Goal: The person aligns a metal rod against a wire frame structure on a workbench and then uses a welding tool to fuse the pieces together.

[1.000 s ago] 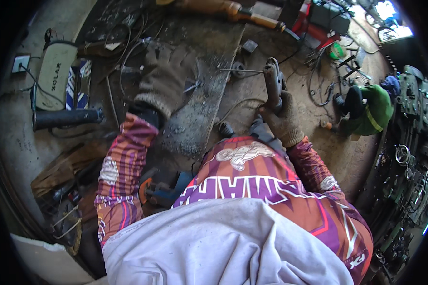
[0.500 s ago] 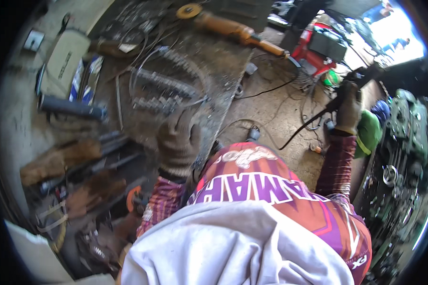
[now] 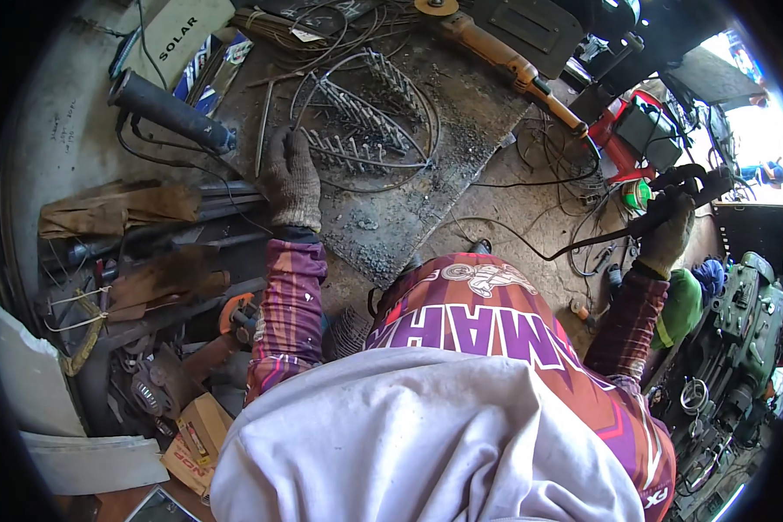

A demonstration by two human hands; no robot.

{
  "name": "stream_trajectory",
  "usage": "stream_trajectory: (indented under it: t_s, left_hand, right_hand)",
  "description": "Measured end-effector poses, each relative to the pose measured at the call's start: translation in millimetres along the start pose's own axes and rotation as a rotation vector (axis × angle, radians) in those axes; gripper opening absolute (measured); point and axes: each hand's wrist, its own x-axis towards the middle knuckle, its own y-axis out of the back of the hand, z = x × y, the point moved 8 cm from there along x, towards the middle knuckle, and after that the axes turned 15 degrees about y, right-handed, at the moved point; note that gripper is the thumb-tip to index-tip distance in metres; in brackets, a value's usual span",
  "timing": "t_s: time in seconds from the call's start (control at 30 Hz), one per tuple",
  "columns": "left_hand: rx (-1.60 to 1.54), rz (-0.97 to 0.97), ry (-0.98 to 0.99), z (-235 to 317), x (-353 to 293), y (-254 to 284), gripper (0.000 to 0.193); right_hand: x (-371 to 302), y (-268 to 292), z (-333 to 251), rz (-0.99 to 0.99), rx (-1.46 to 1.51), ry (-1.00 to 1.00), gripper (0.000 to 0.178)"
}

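Observation:
My left hand (image 3: 292,181), in a knitted work glove, reaches over the worktable (image 3: 365,235) at the left side of a wire ring (image 3: 438,130). Its fingers point forward and look loosely apart, with their undersides hidden. Just left of the fingertips lies a T-shaped metal rod (image 3: 264,130). Rows of upright metal pins (image 3: 361,113) stand within and beside the ring. Out to the right, my gloved right hand (image 3: 667,233) is closed around a black tool with a thick cable (image 3: 683,196), which looks like a welding electrode holder.
An orange angle grinder (image 3: 505,65) lies at the table's far edge. A dark cylinder (image 3: 172,111) with a cord is at the left, above leather pieces (image 3: 122,211). Cables and a red machine (image 3: 618,143) sit on the floor at right, near a green metal machine (image 3: 748,304).
My left hand has moved forward and left, from the near side of the wire ring to its left side. The view has shifted left. My right hand still holds the black cabled tool.

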Motion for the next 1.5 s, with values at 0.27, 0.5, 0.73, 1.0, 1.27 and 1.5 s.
stream_trajectory:
  t_s: [0.27, 0.5, 0.73, 1.0, 1.27, 1.5]
  left_hand:
    - [-0.098, 0.050, 0.199, -10.8, 2.9, -4.3, 0.036]
    - [-0.108, -0.027, 0.257, -10.3, 6.3, -2.1, 0.031]
    - [-0.087, -0.029, 0.200, -9.3, 8.2, -1.3, 0.031]
    - [-0.001, -0.061, 0.207, -21.1, 15.5, -1.9, 0.032]
    - [-0.136, 0.172, 0.035, 2.8, 5.7, 10.6, 0.036]
    - [0.243, -0.058, -0.207, 55.7, 23.0, -9.0, 0.046]
  right_hand:
    - [-11.3, 15.6, 7.6, 0.011, 0.032, 0.009, 0.039]
    - [-22.0, 16.8, 15.6, 0.054, 0.083, -0.026, 0.042]
    - [-28.8, 14.9, 23.8, 0.073, 0.121, -0.063, 0.036]
    - [-37.4, 2.2, 8.1, 0.062, 0.010, -0.044, 0.039]
    - [-50.0, 1.5, 16.4, -0.036, 0.088, -0.064, 0.036]
    - [-58.5, 0.8, 23.5, -0.113, -0.028, -0.104, 0.033]
